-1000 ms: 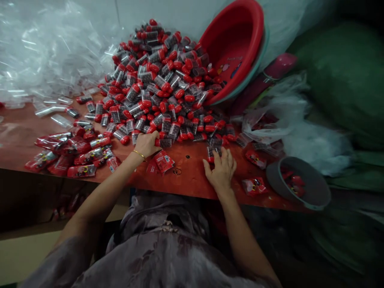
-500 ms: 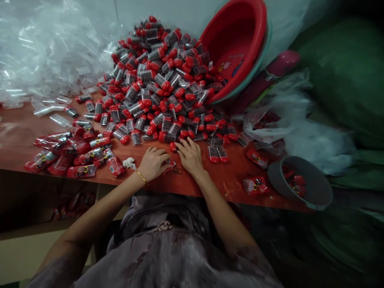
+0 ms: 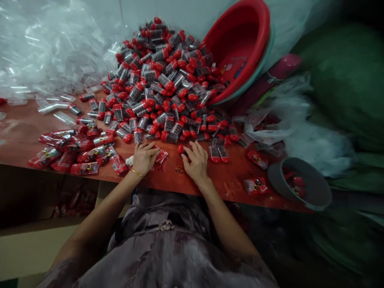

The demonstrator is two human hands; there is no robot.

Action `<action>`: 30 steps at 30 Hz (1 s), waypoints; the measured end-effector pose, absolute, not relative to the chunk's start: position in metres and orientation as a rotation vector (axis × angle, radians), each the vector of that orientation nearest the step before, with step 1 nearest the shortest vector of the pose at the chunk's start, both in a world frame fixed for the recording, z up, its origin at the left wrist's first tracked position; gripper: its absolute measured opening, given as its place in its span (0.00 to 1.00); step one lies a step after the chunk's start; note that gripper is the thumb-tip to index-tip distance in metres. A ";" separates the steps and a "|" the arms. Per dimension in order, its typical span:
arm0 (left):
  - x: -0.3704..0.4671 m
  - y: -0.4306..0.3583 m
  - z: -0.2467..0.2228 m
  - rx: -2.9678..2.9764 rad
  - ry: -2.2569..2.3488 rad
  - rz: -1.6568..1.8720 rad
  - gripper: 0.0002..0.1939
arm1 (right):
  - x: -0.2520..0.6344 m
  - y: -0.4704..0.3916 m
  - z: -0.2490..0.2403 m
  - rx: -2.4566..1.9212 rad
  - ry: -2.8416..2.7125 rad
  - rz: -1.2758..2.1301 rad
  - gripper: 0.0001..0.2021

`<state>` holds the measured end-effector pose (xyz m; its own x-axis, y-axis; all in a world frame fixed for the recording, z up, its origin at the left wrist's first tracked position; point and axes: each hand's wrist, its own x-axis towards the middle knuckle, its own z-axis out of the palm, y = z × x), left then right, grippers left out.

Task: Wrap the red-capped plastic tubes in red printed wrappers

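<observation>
My left hand (image 3: 144,161), with a gold bangle at the wrist, rests near the table's front edge. Its thumb and fingers are closed on the edge of some small red printed cards (image 3: 161,157). Across a short gap, my right hand (image 3: 196,163) lies palm down with fingers apart. A small red cap (image 3: 180,149) sits at its fingertips; whether they touch it is unclear. Behind both hands rises a large heap of clear tubes with red ends and dark contents (image 3: 162,88). Beside my left wrist, a crumpled white scrap (image 3: 129,161) is partly covered.
Red printed packets (image 3: 85,154) lie at the left, before a mass of clear plastic (image 3: 60,52). A red basin (image 3: 255,52) leans behind the heap, beside a pink bottle (image 3: 283,66). At right stand a grey bowl (image 3: 315,188) with red pieces and a loose packet (image 3: 256,186).
My hands have moved apart, left hand leftward and right hand rightward. More of the red cards shows between them. The red cap is a little further right.
</observation>
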<state>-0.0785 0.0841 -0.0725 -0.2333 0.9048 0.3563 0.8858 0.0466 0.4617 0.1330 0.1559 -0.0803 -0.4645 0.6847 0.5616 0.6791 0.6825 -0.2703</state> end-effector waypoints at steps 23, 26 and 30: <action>-0.021 0.056 -0.019 0.278 1.170 1.417 0.24 | 0.084 0.106 -0.043 -1.036 -1.670 0.936 0.14; -0.013 0.054 -0.017 0.206 1.066 1.316 0.24 | 0.087 0.103 -0.043 -1.039 -1.698 0.839 0.14; -0.001 0.054 -0.023 0.245 1.183 1.564 0.21 | 0.090 0.100 -0.044 -1.012 -1.751 0.805 0.14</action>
<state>-0.0010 0.0543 -0.0231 -0.3734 0.8306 -0.4130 -0.6235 0.1050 0.7748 0.0898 0.0997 -0.0438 -0.2302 0.8909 0.3915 0.2824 0.4461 -0.8492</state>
